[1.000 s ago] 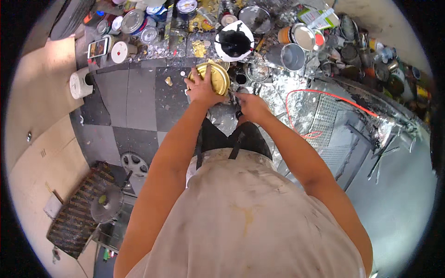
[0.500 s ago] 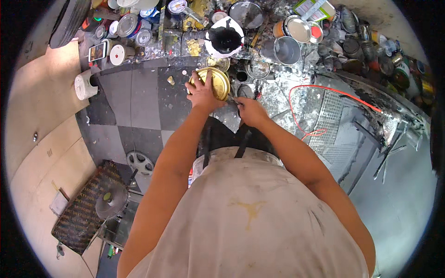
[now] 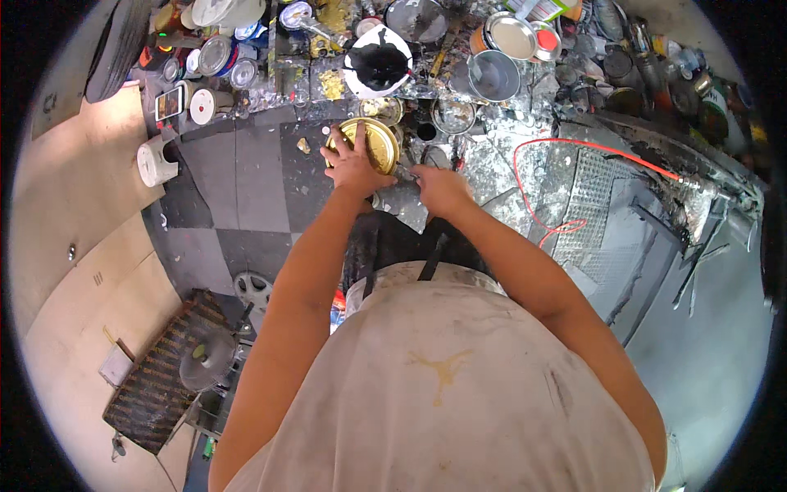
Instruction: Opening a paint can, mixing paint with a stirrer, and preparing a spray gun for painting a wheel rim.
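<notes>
A round tin with a gold-coloured lid point(image 3: 375, 142) stands at the near edge of a paint-spattered workbench. My left hand point(image 3: 351, 164) lies flat on the lid, fingers spread, pressing on it. My right hand point(image 3: 438, 187) is just right of the tin, closed around a thin metal tool point(image 3: 406, 170) whose tip reaches the lid's rim. The rest of the tool is hidden in my fist.
A white bucket of black paint point(image 3: 377, 66), open tins point(image 3: 494, 75), lids and jars crowd the bench behind. A red cable point(image 3: 574, 148) loops over a metal grid on the right. A paper roll point(image 3: 156, 160) and a phone point(image 3: 169, 102) lie left.
Both hands have stayed on the gold-lidded tin. The right hand with the tool has shifted slightly along the rim. The view has tilted a little.
</notes>
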{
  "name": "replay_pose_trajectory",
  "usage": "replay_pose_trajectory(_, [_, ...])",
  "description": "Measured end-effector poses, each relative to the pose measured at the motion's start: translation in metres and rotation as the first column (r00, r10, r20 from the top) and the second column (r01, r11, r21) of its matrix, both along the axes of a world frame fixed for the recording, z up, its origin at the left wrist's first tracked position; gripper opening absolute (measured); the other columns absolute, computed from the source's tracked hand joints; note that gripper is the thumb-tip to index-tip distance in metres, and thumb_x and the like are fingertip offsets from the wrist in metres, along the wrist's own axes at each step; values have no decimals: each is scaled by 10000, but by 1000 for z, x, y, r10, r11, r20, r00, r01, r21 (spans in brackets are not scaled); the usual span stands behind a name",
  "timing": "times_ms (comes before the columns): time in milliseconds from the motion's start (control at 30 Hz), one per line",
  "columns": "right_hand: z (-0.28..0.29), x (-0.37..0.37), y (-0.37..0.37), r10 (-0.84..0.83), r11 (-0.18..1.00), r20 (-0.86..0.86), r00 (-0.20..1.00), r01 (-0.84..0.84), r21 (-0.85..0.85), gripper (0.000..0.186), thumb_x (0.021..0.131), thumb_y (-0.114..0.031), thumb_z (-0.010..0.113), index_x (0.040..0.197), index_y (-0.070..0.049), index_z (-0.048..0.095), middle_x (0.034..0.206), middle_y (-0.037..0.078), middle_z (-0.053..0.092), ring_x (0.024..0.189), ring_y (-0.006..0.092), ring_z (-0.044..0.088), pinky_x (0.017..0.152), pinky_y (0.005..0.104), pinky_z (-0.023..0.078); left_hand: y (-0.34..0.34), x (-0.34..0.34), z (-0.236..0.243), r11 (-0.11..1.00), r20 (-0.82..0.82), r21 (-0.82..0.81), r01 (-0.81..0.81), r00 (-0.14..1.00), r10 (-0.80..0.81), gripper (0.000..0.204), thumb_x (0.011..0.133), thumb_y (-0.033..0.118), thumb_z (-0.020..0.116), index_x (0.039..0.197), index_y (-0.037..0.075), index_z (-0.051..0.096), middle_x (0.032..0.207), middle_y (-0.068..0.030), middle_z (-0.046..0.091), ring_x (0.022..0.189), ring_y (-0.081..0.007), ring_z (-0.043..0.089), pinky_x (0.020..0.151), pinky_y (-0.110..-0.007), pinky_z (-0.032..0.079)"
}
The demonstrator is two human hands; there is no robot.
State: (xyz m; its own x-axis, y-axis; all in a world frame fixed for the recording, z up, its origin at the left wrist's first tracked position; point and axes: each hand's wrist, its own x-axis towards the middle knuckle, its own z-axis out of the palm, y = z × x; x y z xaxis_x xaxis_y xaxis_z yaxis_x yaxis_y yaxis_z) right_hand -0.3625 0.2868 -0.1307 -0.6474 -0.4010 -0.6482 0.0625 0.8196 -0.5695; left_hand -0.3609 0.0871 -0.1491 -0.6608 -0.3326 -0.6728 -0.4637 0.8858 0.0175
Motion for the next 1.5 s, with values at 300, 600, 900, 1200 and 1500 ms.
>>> replay_pose_trajectory(300, [-48, 10, 23, -225, 920, 159, 961, 263, -290, 331, 967, -127, 614, 1284, -111, 709, 1075, 203, 736, 945, 339, 717, 860, 418, 548, 7, -6, -3, 999, -21, 15, 28, 999, -28, 1471, 521, 497, 989, 1669, 385, 76, 1728, -217, -63, 1508, -632, 110, 1051, -725, 416])
replay_pose_trajectory(600, [-45, 8, 28, -235, 847, 303, 924, 348, -402, 321, 972, -118, 633, 1278, -58, 708, 1236, 171, 712, 1090, 337, 698, 967, 408, 523, 8, -6, -1, 1000, -11, 1, 20, 1000, -20, 1502, 518, 522, 990, 1662, 398, 25, 1721, -225, -85, 1512, -624, 91, 1066, -738, 416])
replay_pose_trajectory(900, [-28, 14, 17, -123, 980, -79, 989, 109, -164, 346, 964, -170, 657, 1306, -161, 713, 1098, 167, 753, 941, 344, 721, 880, 429, 559, 8, -4, -3, 1000, 18, -13, 6, 1000, -5, 1530, 510, 489, 993, 1659, 410, -15, 1724, -215, -85, 1528, -594, 89, 1095, -725, 410])
replay_pose_trajectory(1200, [-76, 16, 28, -315, 817, 297, 901, 417, -398, 354, 974, -146, 653, 1323, -96, 685, 839, 98, 714, 642, 187, 631, 594, 352, 507, 13, -5, -4, 998, -24, -33, 55, 998, -56, 1502, 527, 486, 997, 1662, 385, 19, 1714, -236, -36, 1510, -580, 145, 1069, -709, 448])
replay_pose_trajectory(1500, [-79, 11, 37, -234, 719, 705, 669, 607, -338, 289, 996, -171, 654, 1270, -109, 723, 736, 49, 638, 597, 168, 594, 536, 349, 475, -14, 6, -19, 982, -194, 61, 176, 968, -161, 1541, 497, 523, 994, 1668, 325, 12, 1707, -257, -74, 1525, -611, 63, 1171, -693, 325])
